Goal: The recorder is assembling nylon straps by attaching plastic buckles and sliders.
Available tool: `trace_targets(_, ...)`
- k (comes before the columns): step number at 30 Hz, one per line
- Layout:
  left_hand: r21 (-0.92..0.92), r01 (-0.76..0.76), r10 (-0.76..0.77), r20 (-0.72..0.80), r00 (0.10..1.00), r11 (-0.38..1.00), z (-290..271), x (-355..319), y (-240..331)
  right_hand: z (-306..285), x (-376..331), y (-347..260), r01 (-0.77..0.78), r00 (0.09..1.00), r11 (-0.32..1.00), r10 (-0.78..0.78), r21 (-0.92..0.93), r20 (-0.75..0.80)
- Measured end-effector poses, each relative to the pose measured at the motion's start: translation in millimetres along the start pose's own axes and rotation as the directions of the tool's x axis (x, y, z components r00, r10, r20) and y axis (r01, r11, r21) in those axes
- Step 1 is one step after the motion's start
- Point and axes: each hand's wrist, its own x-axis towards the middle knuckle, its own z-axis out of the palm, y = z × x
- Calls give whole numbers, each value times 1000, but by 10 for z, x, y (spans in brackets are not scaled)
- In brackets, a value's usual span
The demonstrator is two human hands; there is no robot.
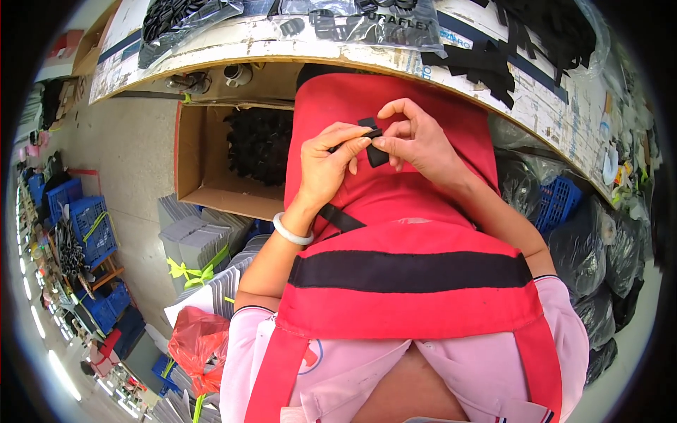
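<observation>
Above my red-aproned lap, my left hand (326,161) pinches a short piece of black webbing strap (377,155) between thumb and fingers. A small dark part sits where the strap passes the fingertips; its kind is too small to make out. From the other side, my right hand (423,144) closes thumb and fingertips on the same strap, with its index finger lifted and curved. The fingertips of both hands nearly meet. The strap's wide end hangs down between them. Another black strap (342,218) lies on the red apron (395,197) below my left wrist.
Ahead is a worn white table (395,56) with bags of black plastic buckles (185,25) and cut black straps (483,69). A cardboard box (233,201) of black pieces stands at left, near bundled grey sheets (194,236) and a red bag (199,345). Black bags (578,247) crowd the right.
</observation>
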Motion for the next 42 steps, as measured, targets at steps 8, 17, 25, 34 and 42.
trace_targets(8,71,-106,104,31,994,992,-38,-68,75,-177,92,-34,-198,959,972,165,127,231)
trace_targets(17,106,-171,161,101,982,979,-55,-168,152,-118,147,25,448,891,825,-443,-346,96)
trace_targets(25,172,56,-81,139,987,984,-76,-288,486,52,197,124,240,970,971,-240,2,34)
trace_targets(34,103,173,-82,-580,810,979,-1668,-771,463,-749,526,-575,472,709,550,-701,-689,-74)
trace_targets(42,-671,228,-335,-33,942,705,-851,-95,72,-2078,1682,-870,-49,689,-70,-725,-996,17)
